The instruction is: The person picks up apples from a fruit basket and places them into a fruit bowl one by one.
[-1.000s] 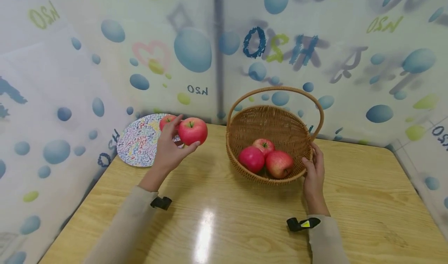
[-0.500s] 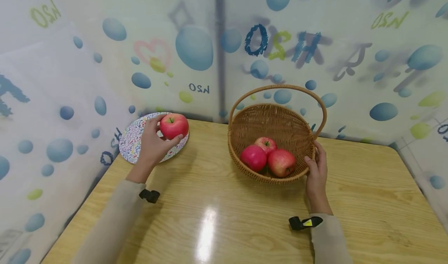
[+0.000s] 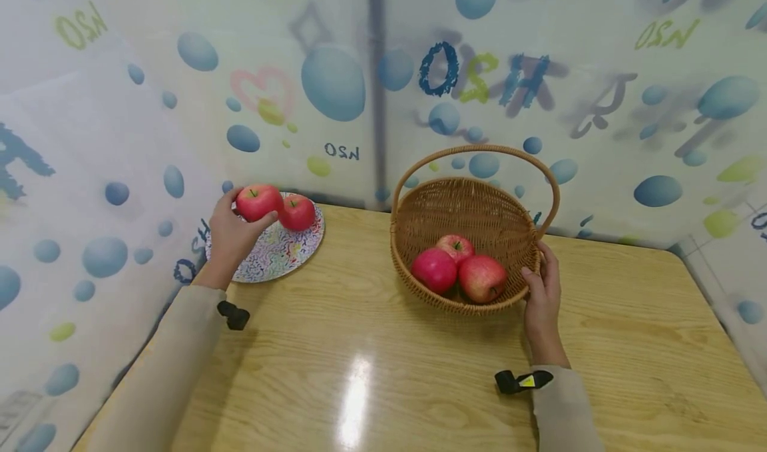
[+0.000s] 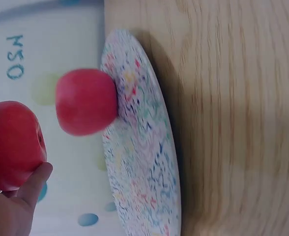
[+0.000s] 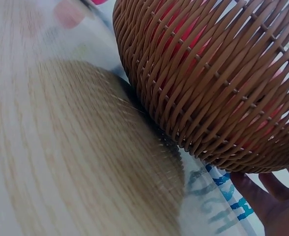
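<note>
My left hand [image 3: 234, 235] grips a red apple [image 3: 259, 202] between thumb and fingers, above the left part of a speckled, multicoloured plate [image 3: 269, 259]. In the left wrist view this held apple [image 4: 12, 145] is clear of the plate's surface. A second apple [image 3: 297, 213] rests on the plate, just right of the held one. My right hand [image 3: 542, 305] holds the right rim of a brown wicker basket [image 3: 467, 206], thumb on the near side. Inside the basket lie three apples [image 3: 483, 279]. Seen from the right wrist, fingers [image 5: 255, 194] touch the basket's woven side.
The wooden table [image 3: 419, 379] carries the plate at its back left and the basket at its back right. A tall arched handle [image 3: 479, 149] rises over the basket. Walls printed with blue and green dots [image 3: 332, 82] stand close behind and at both sides.
My left hand has carried its apple leftward from right of the plate to over its left part, uncovering the apple on the plate. My right hand keeps its hold on the basket.
</note>
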